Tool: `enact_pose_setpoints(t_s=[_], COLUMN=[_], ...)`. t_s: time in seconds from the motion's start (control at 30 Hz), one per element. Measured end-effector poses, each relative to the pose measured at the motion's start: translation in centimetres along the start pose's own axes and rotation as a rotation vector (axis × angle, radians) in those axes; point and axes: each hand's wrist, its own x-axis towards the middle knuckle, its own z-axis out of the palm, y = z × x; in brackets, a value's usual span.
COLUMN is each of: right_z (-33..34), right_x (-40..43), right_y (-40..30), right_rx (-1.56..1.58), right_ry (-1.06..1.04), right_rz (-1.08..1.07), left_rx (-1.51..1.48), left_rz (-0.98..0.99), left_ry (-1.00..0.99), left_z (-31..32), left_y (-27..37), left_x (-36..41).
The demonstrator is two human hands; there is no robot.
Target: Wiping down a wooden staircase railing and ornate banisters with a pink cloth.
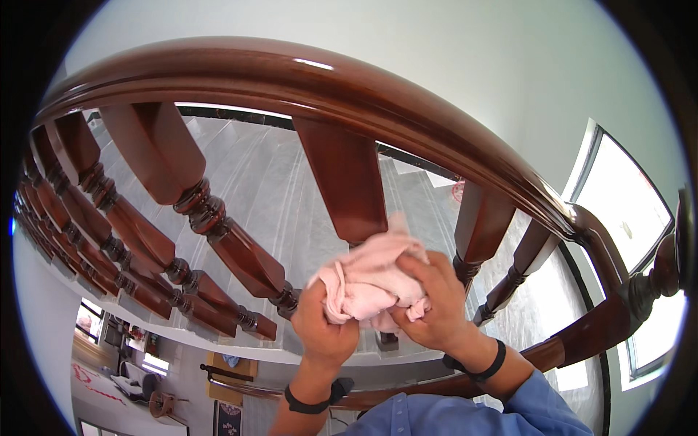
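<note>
A crumpled pink cloth is bunched between my two hands, in front of a dark reddish-brown wooden baluster. My left hand grips its left side, the thumb pressed against the folds. On the right side, my right hand holds it with bent fingers. The cloth covers the turned middle of the baluster, and whether it touches the wood I cannot tell. Above both hands curves the glossy wooden handrail. Each of my wrists wears a black band.
More turned balusters run down to the left; others stand close on the right. Grey stair treads show behind them. A bright window is at the right. Far below left lies a room with a chair and a cardboard-coloured box.
</note>
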Motion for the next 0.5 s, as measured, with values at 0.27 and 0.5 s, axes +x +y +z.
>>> enact_pose_setpoints(t_s=[0.27,0.5], right_z=[0.5,-3.1], right_x=[6.0,1.3], right_y=[-1.1,-0.3], right_rx=[0.045,-0.102], right_ry=[0.135,0.001], right_rz=[-0.063,0.112], left_rx=[0.08,0.294], left_rz=[0.296,0.302], left_ry=[0.138,-0.041], left_z=[-0.1,2.0], left_y=[2.5,3.2], left_x=[9.6,4.9])
